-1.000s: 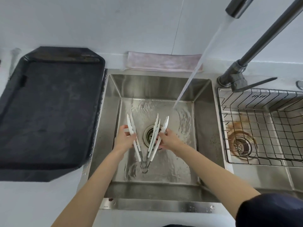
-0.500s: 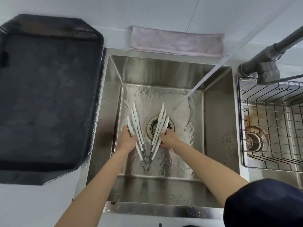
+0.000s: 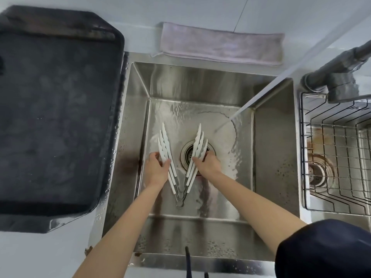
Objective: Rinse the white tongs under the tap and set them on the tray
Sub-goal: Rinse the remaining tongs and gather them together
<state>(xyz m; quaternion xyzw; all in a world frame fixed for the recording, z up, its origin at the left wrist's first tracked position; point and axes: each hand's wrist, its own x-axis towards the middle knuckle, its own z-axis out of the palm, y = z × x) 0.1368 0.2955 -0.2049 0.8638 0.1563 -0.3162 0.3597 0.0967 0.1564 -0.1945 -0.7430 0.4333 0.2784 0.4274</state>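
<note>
Several white tongs [image 3: 198, 143] with wavy plastic arms and wire hinges are spread in a V low inside the steel sink [image 3: 275, 149], above the drain [image 3: 190, 153]. My left hand [image 3: 156, 169] grips the left arms and my right hand [image 3: 207, 164] grips the right arms. A stream of water [image 3: 259, 97] falls slantwise from the upper right and lands on the sink floor to the right of the tongs. The dark tray [image 3: 56, 117] lies on the counter left of the sink, wet and with nothing on it.
A grey tap base and lever [image 3: 337, 81] stand right of the sink. Beside it a wire basket [image 3: 337, 157] sits in a second basin with a rusty drain. A folded pinkish cloth [image 3: 220, 45] lies behind the sink against the wall.
The view has tilted down and closed in on the sink. Both hands keep their hold on the tongs, which stay spread over the drain; the water still lands to their right.
</note>
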